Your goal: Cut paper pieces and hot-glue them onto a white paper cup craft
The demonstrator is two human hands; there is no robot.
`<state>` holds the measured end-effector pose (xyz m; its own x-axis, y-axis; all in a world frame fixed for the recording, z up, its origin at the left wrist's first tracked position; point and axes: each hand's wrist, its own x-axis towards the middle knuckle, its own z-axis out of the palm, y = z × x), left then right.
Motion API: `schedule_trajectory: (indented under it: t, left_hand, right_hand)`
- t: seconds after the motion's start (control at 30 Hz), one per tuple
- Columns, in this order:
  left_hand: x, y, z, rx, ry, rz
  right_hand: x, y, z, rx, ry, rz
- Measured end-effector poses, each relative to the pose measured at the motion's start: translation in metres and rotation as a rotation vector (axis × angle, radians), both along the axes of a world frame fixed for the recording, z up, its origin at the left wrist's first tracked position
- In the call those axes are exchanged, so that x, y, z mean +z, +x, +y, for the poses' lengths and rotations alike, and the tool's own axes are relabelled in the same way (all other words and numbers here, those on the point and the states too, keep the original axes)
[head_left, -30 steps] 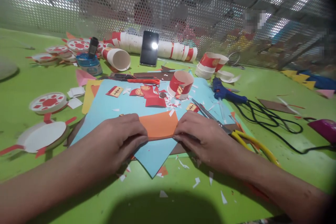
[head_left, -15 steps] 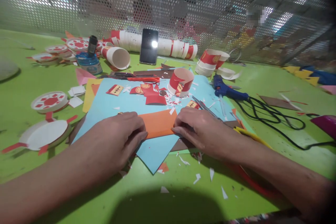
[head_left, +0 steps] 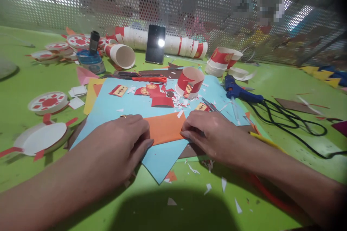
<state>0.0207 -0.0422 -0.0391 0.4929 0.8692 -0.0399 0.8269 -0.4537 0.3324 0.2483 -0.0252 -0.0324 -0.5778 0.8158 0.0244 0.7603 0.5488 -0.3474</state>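
Note:
An orange piece of paper [head_left: 165, 129] stretches between my hands, low over a light blue sheet [head_left: 104, 106]. My left hand [head_left: 121, 140] pinches its left end between thumb and curled fingers. Its right end is pinched by my right hand [head_left: 207, 131]. Just beyond the paper lie red cut pieces [head_left: 162, 101] and small white scraps. A cut red and white paper cup ring [head_left: 190, 83] stands behind them. Scissors [head_left: 210, 104] lie beyond my right hand, their handles partly hidden by my forearm.
A blue glue gun [head_left: 241, 92] with a black cord lies at right. A phone [head_left: 155, 44] leans on a row of stacked paper cups [head_left: 179, 45]. A utility knife [head_left: 146, 77], a blue jar [head_left: 90, 62] and paper cup bases with red strips [head_left: 45, 137] lie at left and back.
The view has shifted slightly. Both hands keep their pinch on the orange paper, and its position on the blue sheet is almost the same.

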Motion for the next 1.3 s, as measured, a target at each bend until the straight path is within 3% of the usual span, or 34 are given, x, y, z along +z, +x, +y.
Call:
schedule_trajectory:
  t: [0.6,1.0,1.3]
  left_hand:
    - [-0.011,-0.006,-0.002,-0.014,0.106,0.011]
    - [-0.007,-0.007,-0.005,0.026,0.133,0.014]
    - [-0.005,-0.007,-0.007,0.033,0.147,0.017]
  right_hand:
    - [-0.001,0.000,-0.006,-0.031,0.027,0.045]
    - [-0.004,0.000,-0.009,-0.005,0.067,0.075]
    - [-0.002,0.001,-0.014,-0.065,0.043,0.032]
